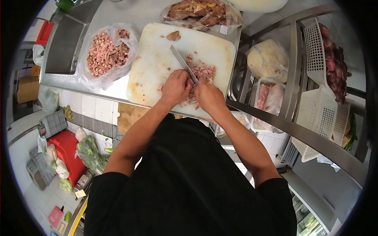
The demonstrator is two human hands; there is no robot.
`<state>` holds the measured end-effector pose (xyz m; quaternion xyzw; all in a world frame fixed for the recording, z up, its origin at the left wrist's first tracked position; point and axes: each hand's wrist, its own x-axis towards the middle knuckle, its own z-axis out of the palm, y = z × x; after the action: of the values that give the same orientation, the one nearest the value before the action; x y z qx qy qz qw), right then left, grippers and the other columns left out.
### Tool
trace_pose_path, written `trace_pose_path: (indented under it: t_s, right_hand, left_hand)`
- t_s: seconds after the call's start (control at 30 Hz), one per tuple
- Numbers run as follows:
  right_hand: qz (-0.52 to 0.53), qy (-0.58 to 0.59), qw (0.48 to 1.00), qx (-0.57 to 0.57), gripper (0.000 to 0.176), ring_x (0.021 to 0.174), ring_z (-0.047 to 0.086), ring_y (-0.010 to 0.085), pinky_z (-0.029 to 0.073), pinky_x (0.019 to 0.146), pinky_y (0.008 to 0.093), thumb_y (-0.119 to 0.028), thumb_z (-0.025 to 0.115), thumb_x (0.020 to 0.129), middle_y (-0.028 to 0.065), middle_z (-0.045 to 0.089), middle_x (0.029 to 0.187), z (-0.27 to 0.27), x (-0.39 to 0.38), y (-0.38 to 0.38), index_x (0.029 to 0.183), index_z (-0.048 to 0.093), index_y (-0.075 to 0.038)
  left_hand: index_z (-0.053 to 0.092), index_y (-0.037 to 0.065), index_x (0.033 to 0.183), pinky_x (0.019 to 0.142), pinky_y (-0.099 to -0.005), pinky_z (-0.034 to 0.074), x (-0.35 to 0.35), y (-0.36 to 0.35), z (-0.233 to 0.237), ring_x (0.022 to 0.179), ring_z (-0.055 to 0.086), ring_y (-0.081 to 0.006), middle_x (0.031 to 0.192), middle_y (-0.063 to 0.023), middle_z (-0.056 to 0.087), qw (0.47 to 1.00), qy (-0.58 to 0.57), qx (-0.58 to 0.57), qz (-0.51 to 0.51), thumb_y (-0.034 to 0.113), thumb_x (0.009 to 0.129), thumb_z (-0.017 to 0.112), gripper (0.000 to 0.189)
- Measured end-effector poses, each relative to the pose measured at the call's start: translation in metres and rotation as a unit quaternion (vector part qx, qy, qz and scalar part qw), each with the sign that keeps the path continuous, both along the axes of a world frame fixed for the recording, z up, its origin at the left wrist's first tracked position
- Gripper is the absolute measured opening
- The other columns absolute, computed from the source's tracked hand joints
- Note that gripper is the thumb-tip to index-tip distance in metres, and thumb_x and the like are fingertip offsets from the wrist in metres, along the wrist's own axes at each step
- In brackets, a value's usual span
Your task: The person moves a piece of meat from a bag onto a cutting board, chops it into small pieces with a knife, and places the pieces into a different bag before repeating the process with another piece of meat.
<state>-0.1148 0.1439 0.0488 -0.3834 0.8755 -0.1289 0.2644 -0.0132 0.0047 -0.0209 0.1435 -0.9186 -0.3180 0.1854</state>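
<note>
We find the meat (191, 98) at the near right part of the single white cutting board (153, 67), which lies on the steel counter (130, 13). The left hand (176, 87) rests on the meat with its fingers curled together and pressed down onto it. The right hand (210, 96) is closed round the handle of the one knife (182, 61). The handle itself is hidden under the hand, and the blade runs away from it at a slant across the board. Just beyond the hands lies one loose heap of diced pieces (202, 70), touching the blade. We judge the meat to be soft, moist and light. It will likely yield under pressure and slide on the wet board, so it is best held from above with bent fingertips close to the blade line, not pinched at an edge. The knife is stiff and sharp and should be taken by the handle only. One stray piece (173, 35) sits apart near the far edge of the board. We count two plastic bags of meat on the counter: a bag of dice (105, 53) left of the board and a bag of chunks (197, 11) beyond it. On the rack to the right we count two white baskets (317, 43), the upper one holding red onions (334, 67) too many to count.
</note>
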Motion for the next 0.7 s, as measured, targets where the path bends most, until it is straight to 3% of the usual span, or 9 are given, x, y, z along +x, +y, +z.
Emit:
trace_pose_path:
  t_s: [0.1, 0.27, 0.33, 0.43, 0.53, 0.6, 0.7]
  right_hand:
    - [0.026, 0.044, 0.993, -0.102, 0.026, 0.079, 0.069, 0.0481, 0.054, 0.073, 0.0578, -0.019, 0.056, 0.098, 0.0278, 0.070, 0.081, 0.002, -0.009, -0.016, 0.108, 0.057, 0.004]
    - [0.030, -0.013, 0.999, -0.020, 0.024, 0.079, 0.071, 0.0485, 0.056, 0.074, 0.0580, -0.019, 0.056, 0.097, 0.0296, 0.070, 0.080, 0.073, 0.004, 0.048, 0.106, 0.058, 0.003]
    - [0.038, -0.045, 0.995, 0.075, 0.024, 0.080, 0.071, 0.0483, 0.056, 0.075, 0.0581, -0.020, 0.055, 0.097, 0.0307, 0.070, 0.081, 0.080, 0.010, 0.067, 0.106, 0.058, 0.003]
    - [0.008, -0.008, 0.998, 0.056, 0.023, 0.082, 0.072, 0.0478, 0.057, 0.075, 0.0578, -0.019, 0.054, 0.098, 0.0311, 0.071, 0.083, 0.031, 0.018, 0.043, 0.105, 0.058, 0.003]
    - [0.006, 0.024, 1.000, 0.004, 0.024, 0.076, 0.070, 0.0473, 0.055, 0.072, 0.0585, -0.019, 0.056, 0.098, 0.0253, 0.071, 0.079, -0.002, 0.003, -0.004, 0.110, 0.058, 0.001]
    - [0.049, 0.054, 0.993, -0.089, 0.023, 0.079, 0.070, 0.0476, 0.055, 0.074, 0.0575, -0.019, 0.055, 0.098, 0.0260, 0.070, 0.079, -0.005, -0.007, -0.018, 0.108, 0.058, 0.001]
    - [0.038, 0.016, 0.999, -0.024, 0.023, 0.082, 0.070, 0.0474, 0.054, 0.075, 0.0569, -0.020, 0.056, 0.098, 0.0263, 0.070, 0.080, 0.042, -0.006, 0.004, 0.106, 0.058, 0.001]
  left_hand:
    - [0.059, 0.002, 0.101, 0.092, -0.0463, 0.050, 0.003, 0.003, 0.004, 0.103, 0.060, -0.0372, 0.103, -0.0165, 0.061, 1.000, 0.020, 0.000, -0.007, 0.009, 0.085, 0.065, 0.019]
    - [0.060, 0.001, 0.104, 0.096, -0.0455, 0.049, 0.014, 0.007, 0.012, 0.106, 0.060, -0.0370, 0.106, -0.0171, 0.063, 0.999, 0.035, 0.002, 0.036, 0.010, 0.085, 0.066, 0.022]
    - [0.060, 0.001, 0.103, 0.095, -0.0458, 0.050, 0.011, 0.007, 0.007, 0.106, 0.060, -0.0371, 0.106, -0.0170, 0.062, 0.999, 0.007, 0.004, 0.040, 0.010, 0.085, 0.066, 0.022]
    - [0.060, 0.001, 0.103, 0.093, -0.0463, 0.050, 0.009, 0.008, 0.003, 0.104, 0.060, -0.0371, 0.106, -0.0171, 0.062, 0.999, 0.006, -0.002, 0.048, 0.010, 0.084, 0.066, 0.021]
    - [0.061, 0.001, 0.103, 0.091, -0.0471, 0.050, 0.008, 0.004, 0.004, 0.102, 0.060, -0.0370, 0.104, -0.0170, 0.061, 1.000, -0.011, -0.002, 0.029, 0.010, 0.084, 0.066, 0.022]
    - [0.061, 0.002, 0.103, 0.089, -0.0473, 0.050, 0.010, 0.005, 0.010, 0.098, 0.060, -0.0382, 0.101, -0.0169, 0.061, 0.999, 0.011, 0.014, 0.028, 0.010, 0.084, 0.066, 0.022]
    - [0.060, 0.004, 0.103, 0.086, -0.0476, 0.050, 0.014, 0.002, 0.022, 0.095, 0.060, -0.0389, 0.099, -0.0167, 0.061, 0.998, 0.040, 0.019, 0.045, 0.009, 0.084, 0.066, 0.021]
